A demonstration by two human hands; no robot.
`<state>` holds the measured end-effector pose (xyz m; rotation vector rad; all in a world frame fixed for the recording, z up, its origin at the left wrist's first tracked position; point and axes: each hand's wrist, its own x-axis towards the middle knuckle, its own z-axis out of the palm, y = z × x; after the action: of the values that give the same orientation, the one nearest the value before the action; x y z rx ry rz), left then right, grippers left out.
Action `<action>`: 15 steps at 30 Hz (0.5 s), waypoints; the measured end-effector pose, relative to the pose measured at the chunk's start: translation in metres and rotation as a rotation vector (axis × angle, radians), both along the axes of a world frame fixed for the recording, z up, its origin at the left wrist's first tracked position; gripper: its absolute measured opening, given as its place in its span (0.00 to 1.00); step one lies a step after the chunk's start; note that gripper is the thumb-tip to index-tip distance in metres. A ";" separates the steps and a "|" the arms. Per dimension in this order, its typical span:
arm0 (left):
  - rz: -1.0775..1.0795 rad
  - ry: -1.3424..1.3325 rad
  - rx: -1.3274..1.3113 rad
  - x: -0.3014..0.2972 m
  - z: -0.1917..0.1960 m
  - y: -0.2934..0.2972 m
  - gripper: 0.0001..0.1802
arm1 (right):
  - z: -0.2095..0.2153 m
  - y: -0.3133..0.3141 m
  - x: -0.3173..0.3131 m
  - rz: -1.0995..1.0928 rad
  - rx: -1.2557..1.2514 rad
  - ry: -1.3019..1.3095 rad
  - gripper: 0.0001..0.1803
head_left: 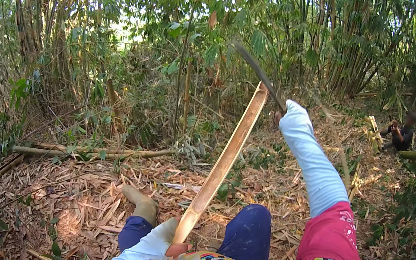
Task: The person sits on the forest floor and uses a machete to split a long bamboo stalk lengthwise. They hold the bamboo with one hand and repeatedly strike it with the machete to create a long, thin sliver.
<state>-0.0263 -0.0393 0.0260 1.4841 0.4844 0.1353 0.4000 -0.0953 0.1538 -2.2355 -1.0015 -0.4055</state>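
A long split bamboo strip (221,168), pale at the edges and brown on its hollow inner face, slants up and away in front of me. My left hand (170,238) grips it near its lower end, with the thumb across it. My right hand (289,113), mostly covered by a light blue sleeve, is raised at the end of an outstretched arm. It is closed around the handle end of a machete (257,69), whose dark blade points up and left. The blade crosses close to the strip's upper end; whether they touch I cannot tell.
My bent knee (248,233) in blue is just right of the strip. Dry bamboo leaves (79,207) litter the ground. Fallen poles (88,152) lie ahead on the left, before dense bamboo (344,37). Another person (402,135) sits far right; part of someone shows at the left edge.
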 end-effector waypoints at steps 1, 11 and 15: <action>0.025 0.014 -0.021 -0.003 -0.002 -0.001 0.41 | -0.013 0.001 -0.007 0.063 0.005 0.090 0.06; -0.004 0.060 0.030 0.001 -0.003 0.013 0.45 | -0.079 -0.042 -0.115 0.297 -0.333 0.162 0.04; -0.039 0.034 0.049 0.005 -0.015 0.018 0.45 | -0.086 -0.049 -0.135 0.353 -0.322 0.070 0.06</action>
<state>-0.0208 -0.0215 0.0115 1.5446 0.4821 0.0916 0.2647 -0.1438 0.0676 -2.2627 -1.4756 -0.0090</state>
